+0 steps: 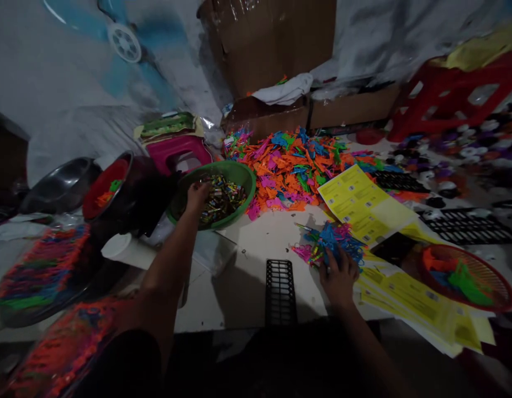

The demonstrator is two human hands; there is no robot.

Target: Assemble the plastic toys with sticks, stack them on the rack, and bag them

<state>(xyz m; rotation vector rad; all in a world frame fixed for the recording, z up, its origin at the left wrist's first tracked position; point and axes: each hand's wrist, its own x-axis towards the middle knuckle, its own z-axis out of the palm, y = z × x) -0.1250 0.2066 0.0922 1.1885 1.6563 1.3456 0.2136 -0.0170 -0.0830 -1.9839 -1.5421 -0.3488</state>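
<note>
My left hand (198,196) reaches into a green bowl (251,190) of small, shiny multicoloured pieces (223,203). Its fingers are curled together at the bowl's left side; whatever they may hold is too small to make out. Spread fingers of my right hand (339,276) rest on a small heap of blue and pink plastic pieces (336,236), some with shiny parts among them. Between my hands, near the table's front edge, a black slotted plastic rack (280,290) lies flat.
Behind the bowl spreads a large pile of bright plastic pieces (293,166). Yellow printed sheets (359,204) and a red basket (498,287) lie to the right. On the left are a white roll (125,250), metal bowls (61,179) and bagged colourful pieces (44,265). Cardboard boxes (276,50) stand behind.
</note>
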